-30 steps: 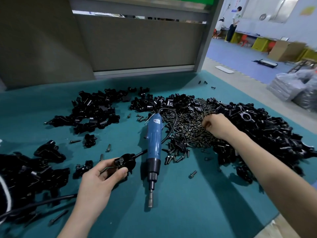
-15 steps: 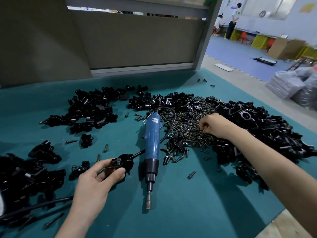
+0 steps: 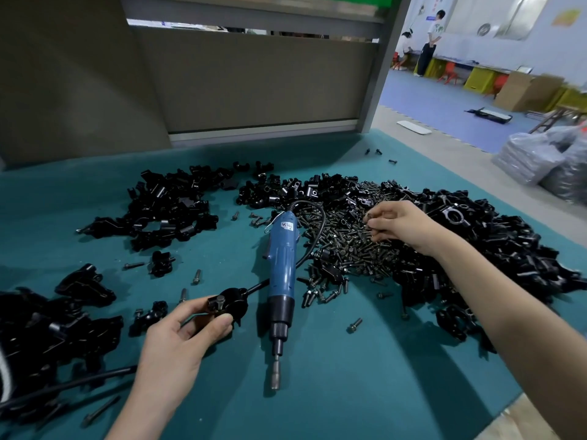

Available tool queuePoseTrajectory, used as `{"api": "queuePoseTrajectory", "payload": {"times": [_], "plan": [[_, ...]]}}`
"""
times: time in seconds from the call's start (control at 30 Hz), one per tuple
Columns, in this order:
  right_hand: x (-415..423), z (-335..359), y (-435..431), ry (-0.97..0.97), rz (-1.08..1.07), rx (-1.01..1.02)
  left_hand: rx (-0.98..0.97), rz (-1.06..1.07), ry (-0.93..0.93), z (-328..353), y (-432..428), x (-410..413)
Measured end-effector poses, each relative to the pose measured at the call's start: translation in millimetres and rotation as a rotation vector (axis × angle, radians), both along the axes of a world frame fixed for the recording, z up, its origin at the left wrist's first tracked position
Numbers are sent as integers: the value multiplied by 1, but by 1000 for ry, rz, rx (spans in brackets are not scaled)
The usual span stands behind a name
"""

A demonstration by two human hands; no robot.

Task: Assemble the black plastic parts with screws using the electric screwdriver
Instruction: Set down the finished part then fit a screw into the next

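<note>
My left hand (image 3: 178, 341) grips a black plastic part (image 3: 229, 304) with a screw standing in it, just left of the blue electric screwdriver (image 3: 281, 265). The screwdriver lies flat on the teal mat, bit toward me. My right hand (image 3: 397, 225) is over the heap of dark screws (image 3: 346, 249), fingertips pinching a small screw (image 3: 369, 215) lifted from it.
Black plastic parts lie in heaps at the back left (image 3: 171, 208), far left (image 3: 47, 338) and right (image 3: 495, 246). Loose screws (image 3: 354, 325) dot the teal mat (image 3: 349, 392). The screwdriver's cable (image 3: 320, 223) loops over the screws. A grey partition (image 3: 254, 81) stands behind.
My right hand has turned and lifted slightly off the screw heap with a screw pinched in its fingertips. The left hand and the screwdriver have stayed in place.
</note>
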State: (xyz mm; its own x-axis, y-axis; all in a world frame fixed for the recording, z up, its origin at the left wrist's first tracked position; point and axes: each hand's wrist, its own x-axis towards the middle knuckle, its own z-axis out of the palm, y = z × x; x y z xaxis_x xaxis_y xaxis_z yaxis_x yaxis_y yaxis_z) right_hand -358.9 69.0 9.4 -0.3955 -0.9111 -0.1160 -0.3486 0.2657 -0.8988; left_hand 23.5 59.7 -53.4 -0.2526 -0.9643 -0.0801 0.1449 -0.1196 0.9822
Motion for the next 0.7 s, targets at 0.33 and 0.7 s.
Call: {"api": "queuePoseTrajectory", "payload": {"times": [0.33,0.7], "plan": [[4,-3,12,-134,29,-77,3,2,-13,2,1,0],[10,-1,12,760,-128,11,16,20,-24,0,2,-1]]}}
